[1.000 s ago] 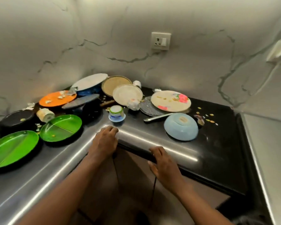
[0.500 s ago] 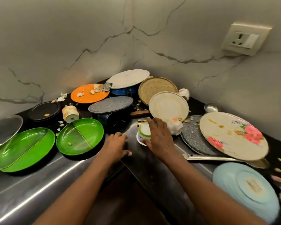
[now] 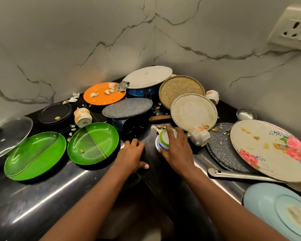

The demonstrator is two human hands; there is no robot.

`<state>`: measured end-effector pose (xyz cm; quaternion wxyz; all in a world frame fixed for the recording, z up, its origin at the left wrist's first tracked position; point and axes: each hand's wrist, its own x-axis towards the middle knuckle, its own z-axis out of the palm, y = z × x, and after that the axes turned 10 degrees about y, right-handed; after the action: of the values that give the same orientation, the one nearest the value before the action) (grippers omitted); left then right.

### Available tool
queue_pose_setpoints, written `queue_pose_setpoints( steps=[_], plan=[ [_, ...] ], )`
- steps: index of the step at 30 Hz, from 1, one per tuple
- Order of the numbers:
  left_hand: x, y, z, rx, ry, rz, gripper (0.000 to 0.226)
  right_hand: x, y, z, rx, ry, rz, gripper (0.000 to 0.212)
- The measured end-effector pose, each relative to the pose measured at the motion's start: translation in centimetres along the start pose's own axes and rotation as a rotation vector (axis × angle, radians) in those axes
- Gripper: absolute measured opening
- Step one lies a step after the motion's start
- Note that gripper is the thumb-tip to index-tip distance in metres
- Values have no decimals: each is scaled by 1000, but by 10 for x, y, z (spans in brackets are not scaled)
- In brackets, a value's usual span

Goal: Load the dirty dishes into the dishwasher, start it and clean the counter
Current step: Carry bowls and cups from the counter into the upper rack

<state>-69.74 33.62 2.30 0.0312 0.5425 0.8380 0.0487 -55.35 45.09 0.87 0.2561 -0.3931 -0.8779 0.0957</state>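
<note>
Now | right hand grip curled over cup (upturned, base up) | left hand relaxed on counter

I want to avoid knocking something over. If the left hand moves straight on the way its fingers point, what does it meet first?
Probably the dark blue mug lying on its side under the speckled grey plate. The left hand rests on the counter edge, fingers pointing toward it. Depth is unclear.

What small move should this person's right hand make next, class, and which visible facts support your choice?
Probably lift the small cup with its saucer off the counter. The right hand already lies over the upturned cup, fingers curling round it, while the left hand rests on the counter edge. No dishwasher is in view, so carrying comes afterwards.
</note>
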Motion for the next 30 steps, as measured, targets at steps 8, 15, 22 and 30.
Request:
queue_pose_setpoints(
  steps=[8, 15, 22, 30],
  plan=[
    [-48, -2, 15, -145, 280, 183, 57, -73, -23, -28, 73, 162, 53, 90],
    [-150, 8, 19, -254, 415, 446, 41, -219, -69, -64, 109, 333, 127, 84],
    [-258, 36, 50, -325, 190, 895, 38, -426, -88, -84, 30, 256, 292, 84],
    [-355, 146, 105, -219, -89, 1219, 44, -641, -68, -132, -150, 184, 689, 72]
  ],
)
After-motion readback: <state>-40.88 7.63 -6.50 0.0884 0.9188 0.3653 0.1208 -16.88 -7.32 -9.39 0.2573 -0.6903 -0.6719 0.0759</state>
